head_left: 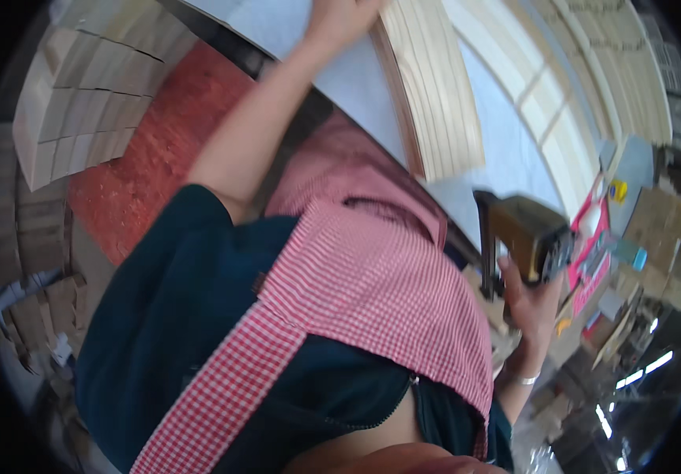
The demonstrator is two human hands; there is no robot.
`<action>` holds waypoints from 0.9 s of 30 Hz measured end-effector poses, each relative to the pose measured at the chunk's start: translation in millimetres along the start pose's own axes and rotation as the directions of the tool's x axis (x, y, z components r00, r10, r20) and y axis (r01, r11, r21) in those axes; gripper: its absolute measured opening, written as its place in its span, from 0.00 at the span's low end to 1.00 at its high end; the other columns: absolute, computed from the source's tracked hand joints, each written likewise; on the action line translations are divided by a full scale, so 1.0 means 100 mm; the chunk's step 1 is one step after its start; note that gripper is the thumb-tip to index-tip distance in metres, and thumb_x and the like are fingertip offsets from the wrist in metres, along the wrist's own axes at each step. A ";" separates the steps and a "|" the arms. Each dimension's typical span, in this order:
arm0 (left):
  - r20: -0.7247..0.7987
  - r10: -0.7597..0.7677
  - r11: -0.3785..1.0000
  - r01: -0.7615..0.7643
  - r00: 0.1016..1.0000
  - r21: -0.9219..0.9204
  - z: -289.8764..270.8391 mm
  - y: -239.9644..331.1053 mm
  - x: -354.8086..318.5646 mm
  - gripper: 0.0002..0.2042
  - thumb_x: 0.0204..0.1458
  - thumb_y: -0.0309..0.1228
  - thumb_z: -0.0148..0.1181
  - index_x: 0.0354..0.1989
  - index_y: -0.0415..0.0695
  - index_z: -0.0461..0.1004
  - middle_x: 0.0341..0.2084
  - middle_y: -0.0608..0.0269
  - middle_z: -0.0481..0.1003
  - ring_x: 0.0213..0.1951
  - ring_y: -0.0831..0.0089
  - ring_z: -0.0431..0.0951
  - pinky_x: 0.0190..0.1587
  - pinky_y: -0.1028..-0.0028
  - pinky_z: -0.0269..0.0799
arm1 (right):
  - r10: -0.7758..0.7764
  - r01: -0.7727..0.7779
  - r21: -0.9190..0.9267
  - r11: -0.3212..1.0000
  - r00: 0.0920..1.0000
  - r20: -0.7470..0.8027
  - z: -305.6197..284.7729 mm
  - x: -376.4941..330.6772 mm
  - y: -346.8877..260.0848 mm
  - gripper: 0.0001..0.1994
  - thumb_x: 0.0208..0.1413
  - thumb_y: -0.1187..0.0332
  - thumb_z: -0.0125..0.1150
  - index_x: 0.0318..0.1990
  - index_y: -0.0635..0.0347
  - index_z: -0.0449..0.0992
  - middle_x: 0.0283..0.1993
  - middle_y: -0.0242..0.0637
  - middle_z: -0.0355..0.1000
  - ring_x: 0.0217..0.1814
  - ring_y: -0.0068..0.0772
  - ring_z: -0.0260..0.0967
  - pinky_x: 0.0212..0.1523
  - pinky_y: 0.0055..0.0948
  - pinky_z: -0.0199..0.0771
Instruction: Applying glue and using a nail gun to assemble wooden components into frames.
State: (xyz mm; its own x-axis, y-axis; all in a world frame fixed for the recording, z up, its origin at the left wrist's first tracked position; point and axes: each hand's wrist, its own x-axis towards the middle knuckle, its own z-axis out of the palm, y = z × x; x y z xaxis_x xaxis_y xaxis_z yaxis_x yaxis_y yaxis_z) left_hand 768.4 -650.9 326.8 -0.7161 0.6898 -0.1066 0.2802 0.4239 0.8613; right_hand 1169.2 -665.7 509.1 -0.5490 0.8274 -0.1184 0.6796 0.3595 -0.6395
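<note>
My left hand reaches to the top of the picture and grips the left edge of a pale wooden board; its fingertips are partly cut off. The board has striped grain and a darker side face, and it lies on a whitish work surface. Lower right, my right hand is closed round a black and bronze tool that looks like a nail gun. The tool stands just beyond the board's near end, apart from it. My right hand is slightly blurred, and its grip is partly hidden by the tool.
More pale wooden strips lie along the right of the surface. Stacked wooden blocks stand at left beside a worn red panel. Cardboard boxes, a yellow item and a pink sheet are at far right.
</note>
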 end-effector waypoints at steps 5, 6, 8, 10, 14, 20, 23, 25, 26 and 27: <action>-0.039 0.292 0.951 -0.295 0.955 -0.094 -0.03 0.13 0.01 0.13 0.51 0.33 0.62 0.36 0.35 0.80 0.25 0.56 0.78 0.26 0.67 0.75 0.34 0.73 0.73 | 0.101 -0.098 -0.033 0.995 0.988 0.113 0.09 0.02 0.01 0.21 0.47 0.68 0.78 0.45 0.70 0.77 0.40 0.45 0.81 0.34 0.35 0.79 0.33 0.29 0.78; -0.057 0.317 0.943 -0.321 0.947 -0.092 -0.02 0.13 0.02 0.12 0.51 0.33 0.62 0.36 0.35 0.80 0.24 0.57 0.78 0.25 0.68 0.75 0.33 0.73 0.73 | 0.114 -0.111 -0.030 0.993 0.985 0.127 0.13 0.05 0.00 0.21 0.47 0.67 0.78 0.45 0.70 0.77 0.40 0.45 0.81 0.34 0.35 0.79 0.33 0.29 0.78; -0.096 0.366 0.924 -0.373 0.926 -0.081 0.00 0.13 0.03 0.11 0.51 0.33 0.63 0.34 0.35 0.80 0.22 0.59 0.77 0.24 0.69 0.74 0.31 0.73 0.72 | 0.134 -0.132 -0.019 0.991 0.979 0.157 0.18 0.05 -0.01 0.23 0.46 0.65 0.79 0.45 0.70 0.77 0.40 0.46 0.81 0.35 0.36 0.80 0.34 0.30 0.79; -0.085 0.356 0.929 -0.362 0.931 -0.075 -0.01 0.12 0.03 0.11 0.51 0.33 0.62 0.34 0.35 0.80 0.23 0.59 0.77 0.24 0.69 0.74 0.31 0.73 0.71 | 0.158 -0.159 -0.006 0.987 0.977 0.143 0.21 0.02 0.00 0.23 0.46 0.65 0.80 0.45 0.69 0.77 0.40 0.46 0.81 0.35 0.37 0.80 0.34 0.30 0.79; -0.062 0.346 0.936 -0.349 0.936 -0.051 0.00 0.11 0.03 0.10 0.51 0.32 0.62 0.33 0.36 0.80 0.23 0.60 0.77 0.25 0.70 0.73 0.31 0.74 0.70 | 0.219 -0.224 0.045 0.974 0.972 0.090 0.28 -0.04 0.03 0.24 0.45 0.63 0.80 0.45 0.68 0.77 0.41 0.47 0.80 0.35 0.39 0.80 0.34 0.31 0.80; -0.064 0.365 0.920 -0.370 0.929 -0.130 0.04 0.04 0.09 0.09 0.51 0.31 0.62 0.32 0.36 0.80 0.23 0.61 0.77 0.25 0.72 0.72 0.31 0.76 0.69 | 0.264 -0.262 0.161 0.952 0.965 0.013 0.36 -0.09 0.01 0.25 0.46 0.63 0.80 0.47 0.68 0.76 0.44 0.47 0.80 0.38 0.40 0.80 0.36 0.30 0.81; -0.092 0.377 0.908 -0.387 0.922 -0.157 0.04 0.03 0.09 0.09 0.51 0.31 0.62 0.31 0.36 0.80 0.24 0.62 0.77 0.25 0.73 0.72 0.32 0.76 0.69 | 0.289 -0.298 0.178 0.938 0.954 0.072 0.34 -0.05 -0.01 0.26 0.46 0.63 0.80 0.49 0.68 0.75 0.45 0.47 0.80 0.40 0.41 0.80 0.38 0.29 0.81; -0.087 0.367 0.913 -0.377 0.926 -0.156 0.03 0.07 0.07 0.09 0.51 0.31 0.62 0.31 0.36 0.80 0.24 0.62 0.77 0.26 0.74 0.72 0.32 0.77 0.69 | 0.307 -0.316 0.168 0.934 0.948 0.080 0.31 -0.04 -0.03 0.26 0.47 0.64 0.79 0.50 0.68 0.75 0.45 0.47 0.80 0.40 0.40 0.80 0.39 0.29 0.81; -0.085 0.357 0.918 -0.366 0.930 -0.152 0.01 0.10 0.05 0.09 0.51 0.30 0.63 0.31 0.36 0.80 0.24 0.62 0.77 0.26 0.74 0.72 0.32 0.77 0.69 | 0.321 -0.332 0.159 0.930 0.943 0.090 0.30 -0.04 -0.03 0.26 0.47 0.64 0.79 0.50 0.68 0.75 0.45 0.47 0.80 0.40 0.40 0.80 0.39 0.29 0.81; -0.083 0.347 0.923 -0.356 0.934 -0.148 0.00 0.12 0.03 0.08 0.52 0.30 0.63 0.31 0.36 0.80 0.24 0.62 0.77 0.26 0.74 0.72 0.33 0.77 0.70 | 0.336 -0.348 0.149 0.926 0.937 0.100 0.28 -0.03 -0.04 0.26 0.47 0.64 0.79 0.50 0.68 0.75 0.45 0.47 0.80 0.41 0.40 0.80 0.39 0.29 0.81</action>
State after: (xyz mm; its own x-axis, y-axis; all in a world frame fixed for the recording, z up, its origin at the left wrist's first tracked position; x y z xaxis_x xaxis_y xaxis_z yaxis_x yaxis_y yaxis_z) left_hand 770.2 -643.7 336.6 -0.6248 0.7427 0.2407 0.4187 0.0586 0.9062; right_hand 1154.9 -681.2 490.8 -0.3349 0.8524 -0.4015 0.7476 -0.0190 -0.6639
